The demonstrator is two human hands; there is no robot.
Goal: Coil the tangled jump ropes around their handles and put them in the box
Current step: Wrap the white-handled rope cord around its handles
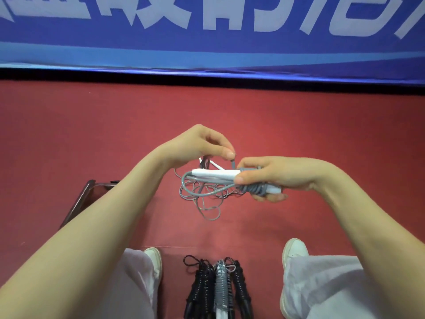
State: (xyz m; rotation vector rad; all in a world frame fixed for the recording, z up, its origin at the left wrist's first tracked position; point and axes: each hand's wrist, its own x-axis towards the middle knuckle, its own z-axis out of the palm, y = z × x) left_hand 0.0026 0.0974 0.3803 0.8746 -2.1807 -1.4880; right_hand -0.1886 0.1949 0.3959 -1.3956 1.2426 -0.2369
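Nearest the camera, three or four wound bundles (218, 286), black and grey, lay side by side on the red floor (310, 134) between the person's shoes, coiled but not yet boxed. Above them the right hand (271, 176) gripped the white handles (216, 174), with a few grey turns already round them, while the left hand (202, 143) pinched the grey rope (200, 196), most of which hung in a loose tangle below. The box (80, 203), probably the dark-edged container half hidden behind the left forearm, showed no ropes in what little was visible.
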